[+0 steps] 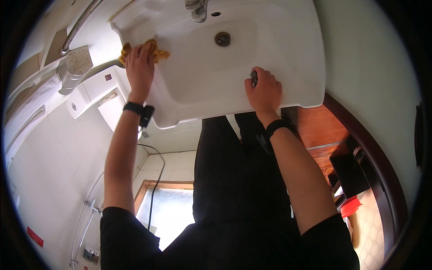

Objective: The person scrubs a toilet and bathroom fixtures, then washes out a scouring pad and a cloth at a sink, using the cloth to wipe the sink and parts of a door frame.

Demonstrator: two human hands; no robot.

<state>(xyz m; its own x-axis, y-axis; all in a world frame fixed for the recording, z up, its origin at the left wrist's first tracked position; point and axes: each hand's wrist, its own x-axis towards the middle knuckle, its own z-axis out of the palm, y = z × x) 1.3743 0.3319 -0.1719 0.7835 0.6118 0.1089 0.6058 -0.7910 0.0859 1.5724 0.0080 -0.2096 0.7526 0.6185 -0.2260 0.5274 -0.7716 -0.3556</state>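
A white washbasin (297, 49) lies before me, its dark round drain (222, 39) near the middle. On the basin's left rim my left hand (139, 67) presses down on a crumpled yellow-brown cloth (158, 52), fingers curled over it. My right hand (264, 90) is at the near right part of the basin, closed around a grey metal scouring pad (254, 78). Only the pad's left side shows; the fingers cover the rest. A chrome faucet (197, 10) stands at the far edge.
Left of the basin are a white toilet tank (96, 85) and a metal grab bar (81, 24). A dark hose (155, 189) hangs behind, near a bright window (168, 211). To the right, a dark wooden door frame (360, 139) borders a reddish wood surface (319, 126).
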